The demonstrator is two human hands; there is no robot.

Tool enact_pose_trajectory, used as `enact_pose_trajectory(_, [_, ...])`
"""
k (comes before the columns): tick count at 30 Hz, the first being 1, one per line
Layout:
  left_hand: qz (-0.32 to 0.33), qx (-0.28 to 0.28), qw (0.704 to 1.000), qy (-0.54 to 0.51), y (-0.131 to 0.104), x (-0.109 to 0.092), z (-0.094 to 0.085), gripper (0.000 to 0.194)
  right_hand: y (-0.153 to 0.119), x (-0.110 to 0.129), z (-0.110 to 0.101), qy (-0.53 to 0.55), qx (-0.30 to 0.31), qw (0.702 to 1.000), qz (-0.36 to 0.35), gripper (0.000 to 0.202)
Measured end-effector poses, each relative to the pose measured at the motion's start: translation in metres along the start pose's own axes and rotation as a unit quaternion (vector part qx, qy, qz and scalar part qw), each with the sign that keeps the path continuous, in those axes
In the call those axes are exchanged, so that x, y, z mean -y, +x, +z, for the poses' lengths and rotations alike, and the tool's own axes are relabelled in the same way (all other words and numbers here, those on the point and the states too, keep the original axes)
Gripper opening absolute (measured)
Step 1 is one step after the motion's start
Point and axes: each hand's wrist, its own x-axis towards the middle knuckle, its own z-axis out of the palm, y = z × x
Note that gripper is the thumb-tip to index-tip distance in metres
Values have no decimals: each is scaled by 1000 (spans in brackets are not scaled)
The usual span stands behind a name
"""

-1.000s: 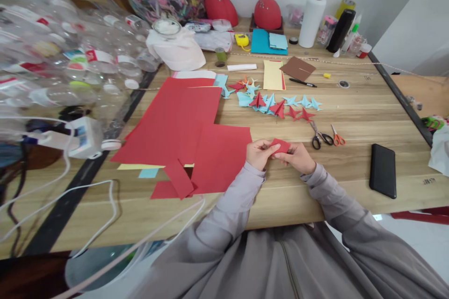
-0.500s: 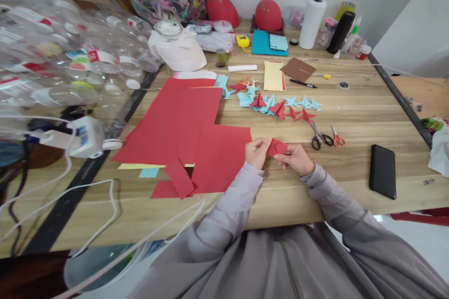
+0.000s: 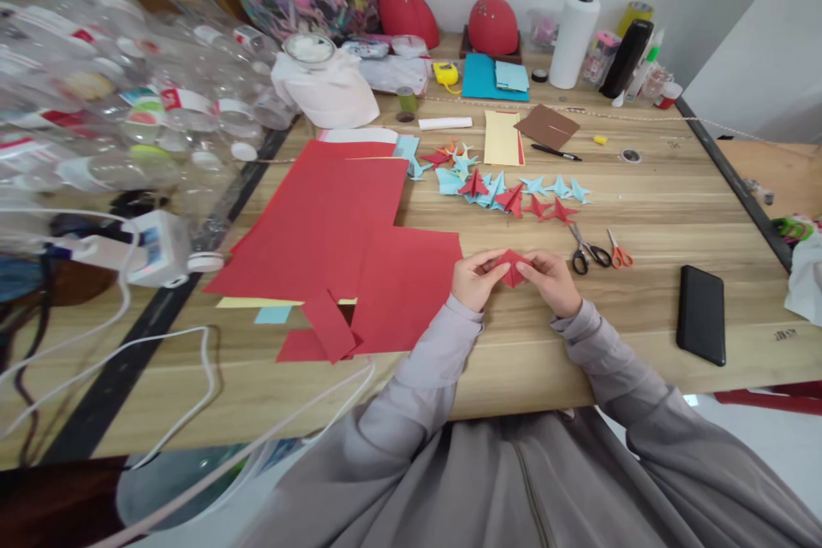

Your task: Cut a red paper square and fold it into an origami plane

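Observation:
Between both hands is a small folded piece of red paper (image 3: 513, 269), held just above the table. My left hand (image 3: 475, 278) pinches its left side, the thumb lying on top. My right hand (image 3: 550, 281) pinches the right side the same way. Large red paper sheets (image 3: 411, 291) lie beside my left hand, with narrow red paper strips (image 3: 329, 325) at their near edge. Beyond the hands sit several folded paper cranes, red (image 3: 511, 199) and light blue (image 3: 533, 186). Black-handled scissors (image 3: 589, 255) and small orange-handled scissors (image 3: 620, 253) lie beyond my right hand.
A black phone (image 3: 701, 314) lies on the right. Plastic bottles (image 3: 186, 107) are heaped at the left, near a white power strip (image 3: 163, 248) and cables. Along the back stand a white roll (image 3: 574, 43), a yellow tape measure (image 3: 445, 75) and blue paper (image 3: 481, 79).
The red paper has been turned to a pointed, diamond-like shape. My hands have shifted so both thumbs now rest on its face.

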Motion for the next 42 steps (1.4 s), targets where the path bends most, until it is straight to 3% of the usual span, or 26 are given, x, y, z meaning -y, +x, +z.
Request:
enact_pose_trajectory(11, [-36,7,999,2,0,2,1,27,-2,-1,1,19,-48,999,13,32])
enact_pose_trajectory(19, [-92,11,991,-97,-1,8,2,30,-2,1,3,43,-64,997,-15,27])
enact_pose_trajectory(23, [-100,-1,990,-99,-1,8,1,25,-2,0,1,57,-38,998,-11,27])
enact_pose_trajectory(26, [-98,-5,990,-96,0,6,0,21,-3,-1,0,64,-19,998,-8,22])
enact_pose_trajectory(31, [-119,-2,986,-114,-1,-4,3,12,-3,-4,0,65,-52,997,-4,10])
enact_pose_trajectory(36, [-160,-2,979,-129,-3,-10,6,14,-3,-4,-1,93,-65,993,15,9])
enact_pose_trajectory(42, [-134,-4,984,-115,-1,-9,4,15,-4,-3,0,83,-70,994,2,7])
